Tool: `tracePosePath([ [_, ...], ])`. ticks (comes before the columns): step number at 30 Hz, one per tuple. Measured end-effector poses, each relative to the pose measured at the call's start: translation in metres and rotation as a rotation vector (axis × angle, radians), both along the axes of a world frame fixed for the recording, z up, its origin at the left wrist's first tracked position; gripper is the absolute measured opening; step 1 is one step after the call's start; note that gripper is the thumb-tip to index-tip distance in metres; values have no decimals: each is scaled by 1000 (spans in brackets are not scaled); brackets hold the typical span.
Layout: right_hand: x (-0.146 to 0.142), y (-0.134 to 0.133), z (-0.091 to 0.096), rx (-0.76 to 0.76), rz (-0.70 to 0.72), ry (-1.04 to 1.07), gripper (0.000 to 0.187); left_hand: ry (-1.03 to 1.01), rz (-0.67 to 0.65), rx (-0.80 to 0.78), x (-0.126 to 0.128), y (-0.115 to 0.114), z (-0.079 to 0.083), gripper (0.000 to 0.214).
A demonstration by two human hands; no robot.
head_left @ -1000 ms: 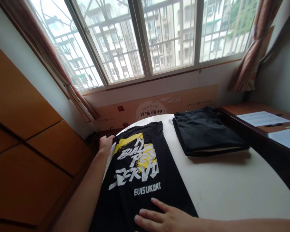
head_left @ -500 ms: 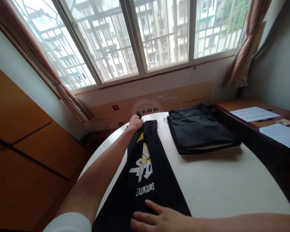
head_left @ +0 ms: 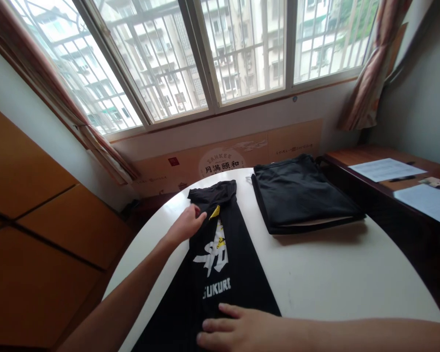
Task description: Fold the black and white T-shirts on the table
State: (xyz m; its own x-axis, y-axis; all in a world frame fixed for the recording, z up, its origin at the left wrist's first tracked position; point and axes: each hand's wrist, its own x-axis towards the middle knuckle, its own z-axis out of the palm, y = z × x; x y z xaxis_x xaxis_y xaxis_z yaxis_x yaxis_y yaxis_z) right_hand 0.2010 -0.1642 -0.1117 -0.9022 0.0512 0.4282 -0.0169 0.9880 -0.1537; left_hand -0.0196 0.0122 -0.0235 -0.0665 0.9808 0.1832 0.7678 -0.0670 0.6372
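Observation:
A black T-shirt (head_left: 242,264) with white lettering and yellow print lies in a long folded strip on the white round table (head_left: 315,274). Its far end is turned over into a dark bunched flap (head_left: 214,192). My left hand (head_left: 186,224) is just at the left edge of the shirt by that flap, fingers loosely curled, thumb apart, with no cloth seen in its grasp. Flat on the near part of the shirt, below the lettering, rests my right hand (head_left: 238,328) with its fingers spread. The shirt's near end runs out of view.
Folded black clothing (head_left: 300,193) is stacked at the table's far right. Beyond it stands a brown wooden desk (head_left: 355,156) with papers (head_left: 388,172) and a pen. Orange-brown cabinets (head_left: 40,274) flank the left; a barred window (head_left: 249,49) and curtains are behind.
My left hand has let go of the shirt's far end and drawn back toward me. That end now lies folded over across the strip. My right hand stays in place.

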Motion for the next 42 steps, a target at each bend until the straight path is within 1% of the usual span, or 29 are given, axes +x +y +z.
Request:
tracePosePath([
  [1, 2, 1, 9, -57, -18, -12, 40, 48, -13, -111, -13, -22, 0, 30],
  [3, 7, 6, 29, -218, -86, -11, 39, 138, -44, -266, -36, -67, 0, 43],
  [6, 19, 20, 56, -507, -206, 81, 52, 253, -143, -501, -58, -124, 6, 55],
  [7, 21, 27, 61, -603, -244, 124, 52, 261, -198, -598, -62, -138, 11, 56],
  [8, 23, 35, 64, -694, -277, 166, 48, 253, -264, -688, -64, -150, 18, 55],
  [10, 23, 49, 64, -850, -331, 230, 41, 203, -424, -815, -62, -167, 33, 51],
  [11, 23, 55, 62, -909, -348, 251, 40, 170, -507, -839, -59, -172, 41, 50],
  [13, 20, 61, 55, -979, -360, 274, 41, 76, -642, -843, -48, -179, 53, 51],
  [15, 17, 62, 48, -1005, -363, 285, 43, -68, -719, -853, -32, -183, 56, 52],
  [17, 15, 59, 41, -992, -389, 293, 44, -187, -735, -897, -11, -186, 49, 52],
  [18, 15, 58, 38, -975, -415, 297, 44, -203, -742, -910, -1, -187, 43, 51],
  [20, 14, 55, 32, -947, -487, 294, 47, -121, -790, -879, 19, -191, 27, 48],
  [22, 14, 56, 27, -953, -551, 297, 52, 30, -872, -762, 33, -196, 9, 42],
  [24, 13, 58, 23, -987, -585, 324, 57, 128, -930, -645, 40, -202, -4, 36],
  [26, 14, 62, 20, -1010, -591, 347, 57, 144, -964, -621, 39, -208, -9, 25],
  [27, 14, 65, 19, -1005, -594, 350, 55, 136, -971, -626, 37, -210, -7, 19],
  [29, 15, 74, 18, -958, -611, 347, 48, 121, -946, -621, 30, -210, 1, 13],
  [30, 15, 81, 18, -921, -624, 347, 46, 122, -897, -584, 26, -207, 7, 14],
  [32, 12, 100, 22, -845, -660, 360, 44, 154, -715, -446, 14, -190, 16, 24],
  [34, 5, 128, 29, -794, -714, 373, 42, 204, -486, -279, -1, -156, 20, 30],
  [36, -5, 162, 40, -774, -811, 371, 39, 233, -299, -155, -18, -110, 16, 25],
  [38, -18, 198, 53, -763, -946, 333, 36, 209, -142, -79, -36, -58, 8, 12],
  [39, -25, 216, 59, -740, -1013, 303, 36, 199, -83, -53, -45, -32, 4, 13],
  [41, -37, 249, 68, -709, -1096, 275, 41, 175, 37, -42, -58, 16, -5, 26],
  [42, -42, 264, 70, -697, -1132, 261, 43, 171, 68, -46, -62, 36, -8, 32],
])
